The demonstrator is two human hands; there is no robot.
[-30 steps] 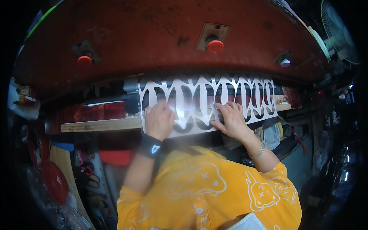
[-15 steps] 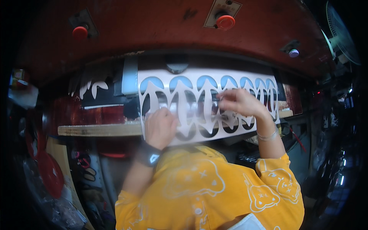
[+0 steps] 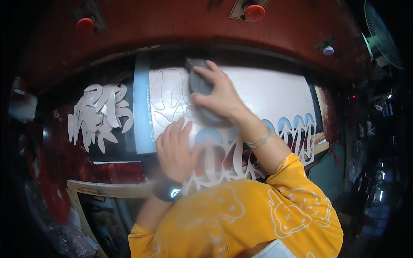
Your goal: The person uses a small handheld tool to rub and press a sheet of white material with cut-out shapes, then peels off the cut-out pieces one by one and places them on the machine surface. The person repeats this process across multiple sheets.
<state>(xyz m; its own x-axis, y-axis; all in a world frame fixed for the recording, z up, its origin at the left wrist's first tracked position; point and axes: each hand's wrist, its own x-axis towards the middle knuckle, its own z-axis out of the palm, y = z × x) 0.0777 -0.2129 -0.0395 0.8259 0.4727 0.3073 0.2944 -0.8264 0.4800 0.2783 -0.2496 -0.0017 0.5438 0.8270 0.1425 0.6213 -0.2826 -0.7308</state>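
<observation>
My right hand (image 3: 217, 88) is wrapped around a dark grey, oblong cutting die (image 3: 200, 84) that rests on a pale pinkish-white sheet (image 3: 262, 92). Beside the die, on its left, long leaf-shaped outlines show in the sheet. My left hand (image 3: 175, 148) lies on the sheet's near left part with fingers stretched out, somewhat blurred. Towards my body the sheet becomes a cut-out web (image 3: 211, 159), with rows of curved openings that hang over the near edge. My right forearm covers part of that web.
A pile of pale leaf-shaped pieces (image 3: 101, 109) lies at the left, next to a light blue strip (image 3: 142, 103). Across the far side runs a red machine beam (image 3: 172, 26) with red push buttons (image 3: 254, 13). A wooden rail (image 3: 107, 188) edges the near left, and a fan (image 3: 383, 36) stands far right.
My right hand has left the web and moved far and left onto the die. Uncut sheet now shows beyond the web, which sits nearer me. More of the pile is visible.
</observation>
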